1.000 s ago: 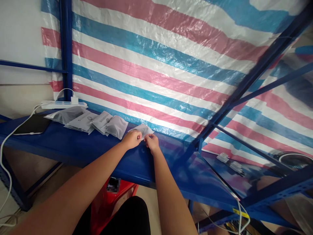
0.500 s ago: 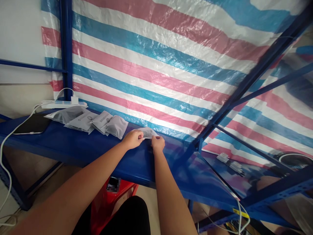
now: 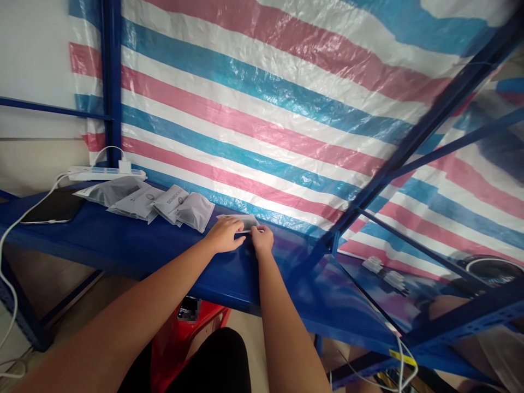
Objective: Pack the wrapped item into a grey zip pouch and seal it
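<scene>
A grey plastic pouch lies near the back edge of the blue shelf, partly covered by both hands. My left hand rests over its left part, fingers bent on it and thumb held apart. At the right front corner of the pouch, my right hand is closed, with thumb and fingers pinching the edge. To the left of my left hand lies a row of several similar grey pouches, some with dark printing.
A black tablet-like device and a white power strip with a plugged-in adapter lie at the left. A striped plastic sheet hangs behind the shelf. Blue frame posts stand at the sides. Below is a red stool with a phone.
My left hand has loosened its pinch on the pouch edge; its thumb now stands apart from the fingers. My right hand has shifted slightly left, and the pouch lies flatter.
</scene>
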`<action>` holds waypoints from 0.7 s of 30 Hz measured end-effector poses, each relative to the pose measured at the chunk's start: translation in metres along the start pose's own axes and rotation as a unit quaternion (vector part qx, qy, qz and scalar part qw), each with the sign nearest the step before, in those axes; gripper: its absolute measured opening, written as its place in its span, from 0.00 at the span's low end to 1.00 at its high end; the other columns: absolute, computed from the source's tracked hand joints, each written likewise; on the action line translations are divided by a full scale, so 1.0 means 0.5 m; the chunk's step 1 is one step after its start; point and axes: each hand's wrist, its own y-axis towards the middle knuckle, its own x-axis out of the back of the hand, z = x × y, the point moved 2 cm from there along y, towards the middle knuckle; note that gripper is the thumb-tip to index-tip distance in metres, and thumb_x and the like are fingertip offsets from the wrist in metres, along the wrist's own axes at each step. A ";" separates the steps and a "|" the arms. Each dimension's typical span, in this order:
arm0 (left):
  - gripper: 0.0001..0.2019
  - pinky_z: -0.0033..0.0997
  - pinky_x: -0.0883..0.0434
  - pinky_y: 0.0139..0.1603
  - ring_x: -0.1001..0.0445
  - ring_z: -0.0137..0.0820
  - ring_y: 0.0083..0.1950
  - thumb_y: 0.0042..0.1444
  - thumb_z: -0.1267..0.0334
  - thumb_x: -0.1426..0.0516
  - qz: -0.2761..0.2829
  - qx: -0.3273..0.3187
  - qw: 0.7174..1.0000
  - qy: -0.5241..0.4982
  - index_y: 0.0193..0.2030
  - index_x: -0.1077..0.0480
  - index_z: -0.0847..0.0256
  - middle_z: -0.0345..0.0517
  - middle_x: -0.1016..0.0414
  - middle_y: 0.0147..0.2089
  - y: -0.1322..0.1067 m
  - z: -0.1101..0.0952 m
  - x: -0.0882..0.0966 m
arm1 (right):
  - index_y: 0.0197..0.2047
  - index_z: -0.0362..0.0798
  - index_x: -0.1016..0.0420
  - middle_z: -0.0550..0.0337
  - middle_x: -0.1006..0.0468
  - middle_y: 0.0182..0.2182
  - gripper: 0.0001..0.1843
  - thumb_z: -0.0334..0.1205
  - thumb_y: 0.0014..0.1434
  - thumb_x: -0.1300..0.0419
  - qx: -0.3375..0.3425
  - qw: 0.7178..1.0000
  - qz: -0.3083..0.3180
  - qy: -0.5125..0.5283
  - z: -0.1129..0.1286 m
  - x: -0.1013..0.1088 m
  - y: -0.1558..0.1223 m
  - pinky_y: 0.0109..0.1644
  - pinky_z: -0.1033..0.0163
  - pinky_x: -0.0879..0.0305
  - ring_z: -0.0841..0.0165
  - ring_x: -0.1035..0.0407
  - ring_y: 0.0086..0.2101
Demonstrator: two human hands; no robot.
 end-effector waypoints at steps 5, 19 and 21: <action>0.04 0.41 0.36 0.46 0.28 0.40 0.45 0.59 0.70 0.45 0.007 0.020 0.999 0.046 0.35 0.32 0.57 0.47 0.25 0.40 0.000 0.008 -0.007 | 0.28 0.50 0.26 0.59 0.20 0.26 0.05 0.41 0.52 0.40 0.041 0.998 0.055 0.002 0.021 -0.006 -0.015 0.32 0.64 0.38 0.64 0.27 0.29; 0.05 0.41 0.36 0.42 0.26 0.42 0.42 0.59 0.70 0.46 0.062 0.065 0.992 0.093 0.37 0.29 0.58 0.49 0.24 0.40 -0.008 0.027 -0.024 | 0.30 0.48 0.25 0.61 0.17 0.27 0.06 0.39 0.54 0.43 0.048 0.983 0.152 0.087 0.028 -0.026 -0.024 0.28 0.67 0.35 0.71 0.30 0.21; 0.06 0.40 0.35 0.42 0.25 0.41 0.43 0.61 0.70 0.47 0.070 0.065 0.990 0.101 0.38 0.29 0.58 0.48 0.24 0.41 -0.007 0.024 -0.021 | 0.29 0.48 0.25 0.61 0.18 0.26 0.07 0.39 0.55 0.43 0.047 0.983 0.146 0.096 0.026 -0.028 -0.022 0.27 0.68 0.35 0.72 0.31 0.20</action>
